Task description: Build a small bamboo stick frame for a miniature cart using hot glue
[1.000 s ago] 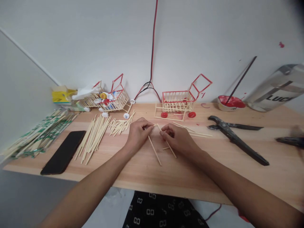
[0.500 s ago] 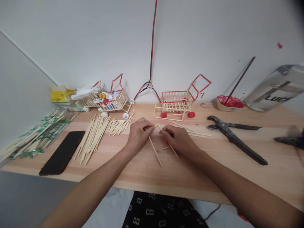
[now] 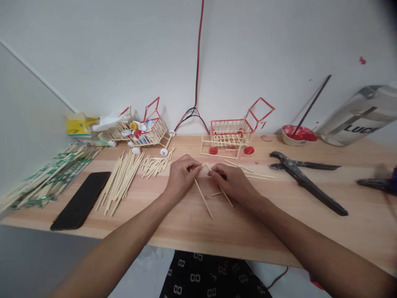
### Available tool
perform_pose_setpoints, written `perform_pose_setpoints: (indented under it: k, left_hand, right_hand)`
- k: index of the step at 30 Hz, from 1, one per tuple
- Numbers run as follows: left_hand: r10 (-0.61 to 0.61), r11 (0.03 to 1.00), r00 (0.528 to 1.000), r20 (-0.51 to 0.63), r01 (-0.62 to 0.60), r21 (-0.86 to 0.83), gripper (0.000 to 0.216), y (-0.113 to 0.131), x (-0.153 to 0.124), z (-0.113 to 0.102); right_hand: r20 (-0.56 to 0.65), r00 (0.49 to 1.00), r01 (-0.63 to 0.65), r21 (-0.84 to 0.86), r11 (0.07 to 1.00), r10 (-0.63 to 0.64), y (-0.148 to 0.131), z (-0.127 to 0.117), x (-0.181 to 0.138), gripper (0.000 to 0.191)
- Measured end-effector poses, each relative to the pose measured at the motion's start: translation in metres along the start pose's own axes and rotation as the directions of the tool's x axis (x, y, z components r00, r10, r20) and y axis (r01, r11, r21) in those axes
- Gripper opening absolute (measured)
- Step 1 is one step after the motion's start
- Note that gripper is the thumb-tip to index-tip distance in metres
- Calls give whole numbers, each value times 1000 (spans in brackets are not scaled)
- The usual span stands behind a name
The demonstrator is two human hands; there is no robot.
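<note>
Above the middle of the wooden table, my left hand (image 3: 183, 176) and my right hand (image 3: 233, 181) pinch thin pale bamboo sticks between thumb and fingertips. The stick ends meet in a small corner between the two hands. From under my left fingers one bamboo stick (image 3: 204, 199) slants down toward the table's front. Another bamboo stick (image 3: 227, 197) runs down from my right fingertips. A short stick piece (image 3: 216, 193) shows beside it, partly hidden by my right hand. How these pieces are joined, I cannot tell.
Behind my hands stands a miniature stick shopping cart (image 3: 231, 132) with red wheels. Two more carts (image 3: 151, 128) hold bottle caps at left. Long sticks (image 3: 120, 182), short sticks (image 3: 156, 165), a phone (image 3: 81, 200) and wrapped chopsticks (image 3: 49, 176) lie left; pliers (image 3: 305, 182) and a red-paint bowl (image 3: 299, 136) right.
</note>
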State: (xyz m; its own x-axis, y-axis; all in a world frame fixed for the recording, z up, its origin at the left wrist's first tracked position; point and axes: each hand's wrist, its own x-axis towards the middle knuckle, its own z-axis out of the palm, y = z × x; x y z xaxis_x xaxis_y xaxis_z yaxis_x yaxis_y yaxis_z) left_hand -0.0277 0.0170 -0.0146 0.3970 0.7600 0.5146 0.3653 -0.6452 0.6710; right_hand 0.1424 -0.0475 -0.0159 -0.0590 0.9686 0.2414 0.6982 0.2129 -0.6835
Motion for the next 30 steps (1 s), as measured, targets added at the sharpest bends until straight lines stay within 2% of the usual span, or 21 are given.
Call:
perform_pose_setpoints:
  k: [30]
  left_hand:
    - [-1,1000,1000,2,1,-8,9,-1,0,1]
  right_hand:
    - [-6,1000,3,-6,1000,-3,3,2,-1,17]
